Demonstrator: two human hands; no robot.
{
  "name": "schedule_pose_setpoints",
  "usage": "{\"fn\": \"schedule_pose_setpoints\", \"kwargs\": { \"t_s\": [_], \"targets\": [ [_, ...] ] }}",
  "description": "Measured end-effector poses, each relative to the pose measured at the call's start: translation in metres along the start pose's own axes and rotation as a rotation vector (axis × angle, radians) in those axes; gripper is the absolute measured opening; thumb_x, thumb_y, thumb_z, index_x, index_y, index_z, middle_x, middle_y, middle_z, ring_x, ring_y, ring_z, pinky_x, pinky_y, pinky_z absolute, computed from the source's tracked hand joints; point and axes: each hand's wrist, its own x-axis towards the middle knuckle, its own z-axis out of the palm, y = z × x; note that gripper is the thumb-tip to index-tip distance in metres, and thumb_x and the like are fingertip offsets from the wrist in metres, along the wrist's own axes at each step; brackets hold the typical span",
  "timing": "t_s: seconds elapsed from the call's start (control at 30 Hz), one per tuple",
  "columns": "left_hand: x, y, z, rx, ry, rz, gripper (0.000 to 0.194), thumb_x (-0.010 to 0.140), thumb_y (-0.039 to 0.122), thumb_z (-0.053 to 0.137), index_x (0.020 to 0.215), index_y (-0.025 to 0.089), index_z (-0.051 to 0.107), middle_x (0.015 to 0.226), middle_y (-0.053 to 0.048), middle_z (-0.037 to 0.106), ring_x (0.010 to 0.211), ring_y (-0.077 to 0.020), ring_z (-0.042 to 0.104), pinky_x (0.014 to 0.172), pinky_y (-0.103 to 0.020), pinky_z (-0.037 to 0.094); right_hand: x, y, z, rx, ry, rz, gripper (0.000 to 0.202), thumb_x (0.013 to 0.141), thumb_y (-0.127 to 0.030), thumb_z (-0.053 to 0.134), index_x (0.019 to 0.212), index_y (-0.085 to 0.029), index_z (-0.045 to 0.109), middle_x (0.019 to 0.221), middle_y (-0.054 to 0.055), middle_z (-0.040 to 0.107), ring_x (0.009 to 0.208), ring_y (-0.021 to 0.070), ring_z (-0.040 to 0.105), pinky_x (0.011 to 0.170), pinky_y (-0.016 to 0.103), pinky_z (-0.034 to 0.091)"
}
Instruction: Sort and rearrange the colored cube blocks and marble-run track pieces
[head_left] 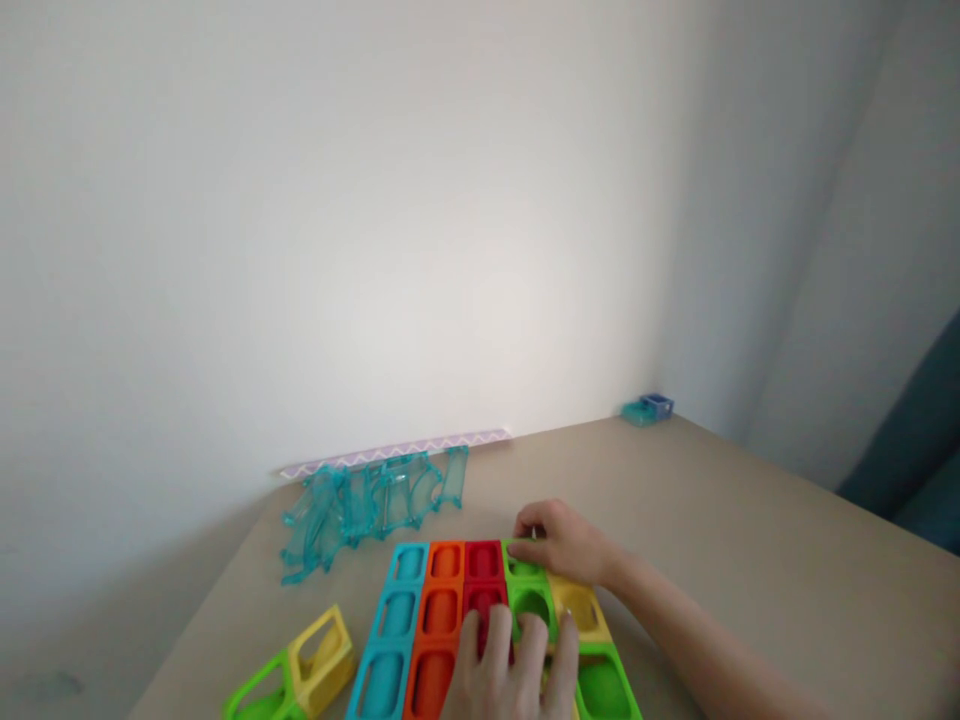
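Note:
A grid of hollow plastic blocks stands at the bottom centre, with blue (pixel 395 614), orange (pixel 439 612), red (pixel 484 562), green (pixel 604 684) and yellow (pixel 581 608) pieces side by side. My left hand (pixel 514 665) lies over the red and green blocks near the front, fingers spread on their tops. At the far right corner of the grid, my right hand (pixel 559 540) has its thumb and fingers closed around the edge of a green block (pixel 525 566).
A yellow block (pixel 324 660) joined to a green one (pixel 264 695) lies left of the grid. Translucent teal track pieces (pixel 375 500) and a patterned strip (pixel 397 451) lie by the wall. A dark blue block (pixel 658 405) sits in the far corner beside teal pieces (pixel 637 413).

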Motion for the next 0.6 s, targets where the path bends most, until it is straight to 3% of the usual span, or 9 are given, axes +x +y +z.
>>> {"fn": "schedule_pose_setpoints", "kwargs": {
  "t_s": [0.2, 0.37, 0.6],
  "targets": [
    [0.000, 0.000, 0.002, -0.086, -0.040, -0.009, 0.038, 0.076, 0.030, 0.063, 0.113, 0.035, 0.059, 0.089, -0.003, 0.058, 0.081, -0.0251, 0.049, 0.075, -0.043, 0.044, 0.001, 0.011, -0.005, 0.018, -0.033, 0.051, 0.027, 0.074, -0.039, 0.064, 0.063, -0.014, 0.062, 0.055, -0.003, 0.053, 0.052, 0.0087, 0.043, 0.047, 0.020, 0.028],
    [0.001, -0.004, 0.002, -0.097, -0.013, 0.015, 0.036, 0.077, 0.022, 0.062, 0.111, 0.034, 0.060, 0.086, -0.002, 0.057, 0.081, -0.0251, 0.049, 0.074, -0.041, 0.044, 0.003, 0.019, -0.005, 0.086, -0.109, 0.062, 0.028, 0.074, -0.040, 0.063, 0.064, -0.015, 0.058, 0.055, -0.005, 0.048, 0.052, 0.0076, 0.039, 0.044, 0.018, 0.026],
    [0.004, -0.006, 0.000, -0.108, 0.056, 0.040, 0.033, 0.077, 0.024, 0.063, 0.108, 0.031, 0.060, 0.081, -0.002, 0.057, 0.079, -0.0218, 0.052, 0.075, -0.037, 0.044, 0.003, 0.025, -0.009, 0.158, -0.212, 0.045, 0.034, 0.075, -0.045, 0.060, 0.061, -0.015, 0.053, 0.053, -0.006, 0.041, 0.050, 0.0072, 0.036, 0.043, 0.018, 0.026]
  ]
}}
